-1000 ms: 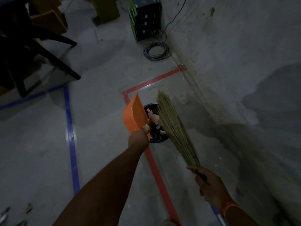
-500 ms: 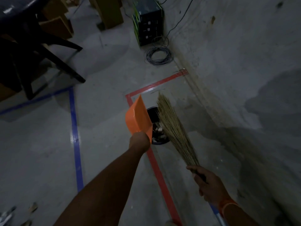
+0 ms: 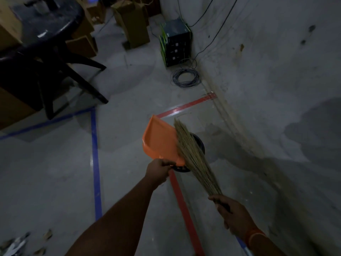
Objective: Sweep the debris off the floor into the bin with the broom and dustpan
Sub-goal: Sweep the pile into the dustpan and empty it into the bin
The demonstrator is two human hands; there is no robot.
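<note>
My left hand grips the handle of an orange dustpan, held above the floor over a black round bin. The pan hides most of the bin. My right hand grips the neck of a straw broom, whose bristles lie across the pan's right edge and over the bin. Loose debris lies on the floor at the bottom left corner.
A grey wall runs along the right. Red tape and blue tape mark the concrete floor. A dark chair, cardboard boxes, a black crate and a coiled cable stand further back.
The dustpan has turned from steeply tipped to flatter, now covering the bin's contents. The broom bristles have moved left against the pan. The view has tilted up a little.
</note>
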